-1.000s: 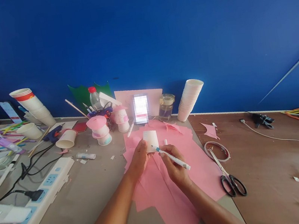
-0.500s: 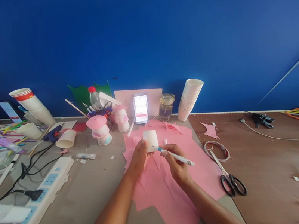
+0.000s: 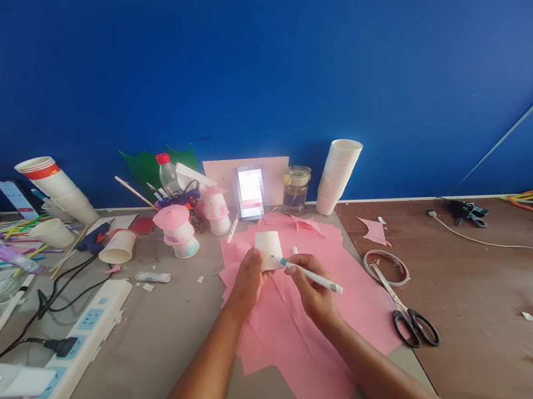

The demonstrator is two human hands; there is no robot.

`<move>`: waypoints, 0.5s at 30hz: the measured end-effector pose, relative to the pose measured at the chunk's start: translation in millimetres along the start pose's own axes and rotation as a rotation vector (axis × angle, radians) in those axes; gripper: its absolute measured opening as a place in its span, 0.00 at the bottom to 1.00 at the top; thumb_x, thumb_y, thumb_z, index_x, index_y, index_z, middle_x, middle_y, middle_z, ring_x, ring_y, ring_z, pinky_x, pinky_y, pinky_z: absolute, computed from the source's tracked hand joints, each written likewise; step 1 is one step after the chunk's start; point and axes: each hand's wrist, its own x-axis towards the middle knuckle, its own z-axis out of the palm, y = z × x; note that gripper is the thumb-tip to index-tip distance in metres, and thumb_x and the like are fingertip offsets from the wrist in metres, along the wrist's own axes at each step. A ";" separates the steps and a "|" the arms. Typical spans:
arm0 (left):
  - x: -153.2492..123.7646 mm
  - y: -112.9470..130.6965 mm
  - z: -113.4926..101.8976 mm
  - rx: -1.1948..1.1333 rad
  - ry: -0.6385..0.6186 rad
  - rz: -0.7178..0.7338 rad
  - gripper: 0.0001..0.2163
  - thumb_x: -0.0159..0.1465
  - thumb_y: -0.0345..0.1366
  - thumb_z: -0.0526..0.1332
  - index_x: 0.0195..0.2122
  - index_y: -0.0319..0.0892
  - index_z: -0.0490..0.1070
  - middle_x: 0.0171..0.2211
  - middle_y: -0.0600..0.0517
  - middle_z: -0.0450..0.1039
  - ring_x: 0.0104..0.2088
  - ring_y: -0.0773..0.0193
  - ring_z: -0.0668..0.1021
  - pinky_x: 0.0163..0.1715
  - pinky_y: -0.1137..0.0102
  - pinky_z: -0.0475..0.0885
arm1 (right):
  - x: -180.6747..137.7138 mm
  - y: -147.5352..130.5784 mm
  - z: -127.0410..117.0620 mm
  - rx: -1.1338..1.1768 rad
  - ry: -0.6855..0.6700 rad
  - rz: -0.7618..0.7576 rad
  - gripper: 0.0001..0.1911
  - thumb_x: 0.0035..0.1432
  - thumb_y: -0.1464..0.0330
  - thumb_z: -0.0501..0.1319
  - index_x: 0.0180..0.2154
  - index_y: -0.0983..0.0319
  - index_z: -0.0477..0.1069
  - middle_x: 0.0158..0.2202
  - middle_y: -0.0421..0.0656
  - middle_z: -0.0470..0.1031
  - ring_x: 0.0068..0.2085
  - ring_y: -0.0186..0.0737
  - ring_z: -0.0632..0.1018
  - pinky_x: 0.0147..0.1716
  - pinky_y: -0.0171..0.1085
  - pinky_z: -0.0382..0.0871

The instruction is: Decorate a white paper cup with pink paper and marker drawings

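My left hand [image 3: 249, 280] grips a small, roughly square white piece of paper or card [image 3: 268, 246] by its left edge, thumb in front. In my right hand [image 3: 314, 290] is a white marker [image 3: 317, 278] with a blue tip end, slanting up to the left. Its tip is at the lower part of the white piece; whether it touches cannot be made out. Both hands are above overlapping pink paper sheets [image 3: 318, 366]. A small white cap-like piece [image 3: 295, 251] shows just beyond my right fingers.
Scissors [image 3: 407, 319] and a tape roll [image 3: 386, 268] lie at right. Two pink-topped cup models [image 3: 175, 231], a lit phone [image 3: 251, 192], a glass jar [image 3: 297, 191] and stacked paper cups [image 3: 338, 174] stand behind. A power strip [image 3: 79, 344] with black cables lies left.
The marker's back end has shifted slightly to the left and its tip sits a little higher on the white piece. My left hand stays in place.
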 end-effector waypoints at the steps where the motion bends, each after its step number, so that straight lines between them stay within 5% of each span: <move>1: -0.2 0.5 0.4 -0.003 -0.002 0.000 0.21 0.62 0.56 0.58 0.43 0.42 0.71 0.43 0.45 0.75 0.48 0.54 0.76 0.48 0.59 0.71 | 0.3 0.1 0.2 0.002 0.006 -0.003 0.06 0.59 0.64 0.59 0.34 0.60 0.71 0.30 0.41 0.74 0.31 0.39 0.75 0.31 0.37 0.70; 15: 3.9 -1.5 -2.8 -0.170 0.041 -0.049 0.25 0.57 0.56 0.63 0.46 0.40 0.73 0.48 0.41 0.76 0.53 0.48 0.74 0.52 0.56 0.68 | 5.5 1.3 0.9 0.070 0.089 0.104 0.08 0.58 0.63 0.60 0.34 0.60 0.71 0.33 0.43 0.76 0.37 0.43 0.77 0.37 0.42 0.71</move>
